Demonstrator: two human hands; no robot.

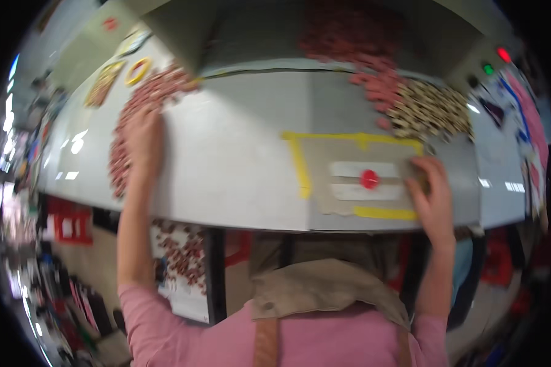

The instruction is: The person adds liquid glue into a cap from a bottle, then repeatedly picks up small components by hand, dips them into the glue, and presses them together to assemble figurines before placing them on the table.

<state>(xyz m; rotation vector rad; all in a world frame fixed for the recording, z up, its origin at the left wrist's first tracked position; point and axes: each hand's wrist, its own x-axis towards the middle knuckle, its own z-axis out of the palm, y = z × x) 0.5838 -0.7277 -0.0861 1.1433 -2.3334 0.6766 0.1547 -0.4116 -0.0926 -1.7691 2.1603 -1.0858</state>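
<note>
My left hand [144,137] rests against the long pile of small pinkish-red pieces [142,96] on the left of the table. Blur hides whether its fingers pinch a piece. My right hand [433,194] is at the right edge of a grey-beige board [320,165] bordered with yellow tape [300,168]. Its thumb and fingers curl around something small and dark that I cannot make out. Two pale strips [364,170] lie across the board, and a round red piece [369,179] sits between them.
Gold-toned small parts [431,110] are heaped at the back right, beside spilled pink pieces [379,85]. A yellow tape roll [138,71] lies at the far left. Green [488,69] and red [503,54] buttons show on the machine. Below the table, a white tray [187,300] holds reddish pieces.
</note>
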